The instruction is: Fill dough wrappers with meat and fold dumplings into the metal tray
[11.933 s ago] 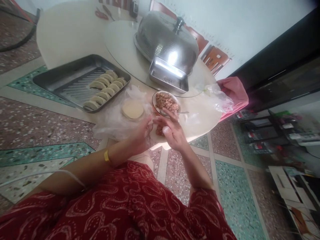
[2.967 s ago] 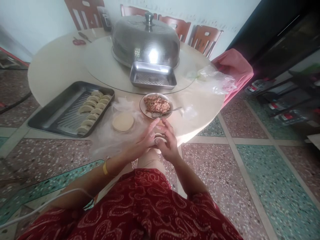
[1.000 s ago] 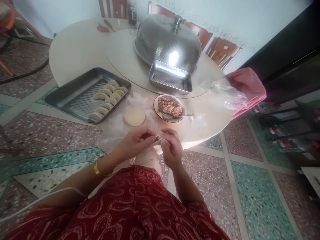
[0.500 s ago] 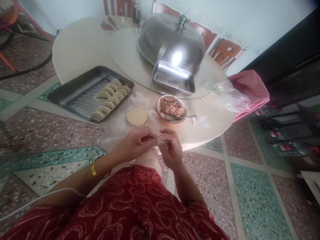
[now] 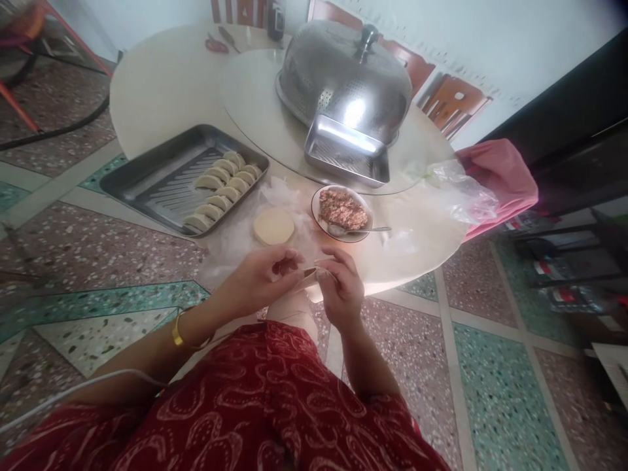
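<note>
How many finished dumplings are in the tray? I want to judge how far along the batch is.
About 8, in two rows at the right end of the big tray: dumplings. They overlap, so some may be hidden.

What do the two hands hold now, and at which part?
Both hands, left hand and right hand, pinch one dumpling between them, at its edge.

Table [image 5: 161, 85]: tray [image 5: 147, 186], bowl [image 5: 318, 219] (perhaps plastic)

A pale, folded dumpling [image 5: 310, 275] sits pinched between my left hand [image 5: 260, 281] and right hand [image 5: 341, 291], just off the table edge above my lap.
</note>
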Available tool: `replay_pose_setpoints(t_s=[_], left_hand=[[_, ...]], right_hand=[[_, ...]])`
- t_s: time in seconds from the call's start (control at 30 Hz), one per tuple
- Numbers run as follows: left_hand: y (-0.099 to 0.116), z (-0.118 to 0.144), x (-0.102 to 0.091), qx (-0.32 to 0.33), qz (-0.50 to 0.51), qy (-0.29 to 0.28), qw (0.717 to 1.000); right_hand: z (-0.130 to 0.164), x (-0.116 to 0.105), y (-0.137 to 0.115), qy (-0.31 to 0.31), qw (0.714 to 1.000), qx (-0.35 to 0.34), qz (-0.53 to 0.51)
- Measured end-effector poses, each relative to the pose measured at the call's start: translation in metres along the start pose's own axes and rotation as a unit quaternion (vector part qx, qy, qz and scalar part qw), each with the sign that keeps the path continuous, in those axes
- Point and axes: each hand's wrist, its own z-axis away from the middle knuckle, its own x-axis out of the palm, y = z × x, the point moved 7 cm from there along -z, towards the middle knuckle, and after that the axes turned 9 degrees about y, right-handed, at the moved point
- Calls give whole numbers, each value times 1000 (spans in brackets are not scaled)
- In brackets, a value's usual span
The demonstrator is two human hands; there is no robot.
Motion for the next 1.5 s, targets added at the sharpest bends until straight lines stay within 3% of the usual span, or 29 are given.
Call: replay_pose_setpoints(t_s=[0.17, 0.47, 0.83, 1.1, 1.27, 1.5], left_hand=[[-7, 1, -4, -36, 0, -8, 999], [-15, -1, 4, -90, 88, -6, 992], [-20, 0, 13, -105, 129, -12, 986], [0, -2, 1, -20, 37, 10, 999], [3, 3, 0, 7, 60, -5, 998], [7, 13, 2, 19, 104, 25, 994]], right_hand=[[-1, 1, 2, 3, 1000, -3, 22], [3, 10, -7, -58, 997, -41, 27], [0, 12, -14, -70, 994, -72, 35], [-1, 9, -11, -55, 996, -49, 40], [-3, 7, -13, -29, 996, -59, 58], [-4, 10, -17, -12, 992, -93, 86]])
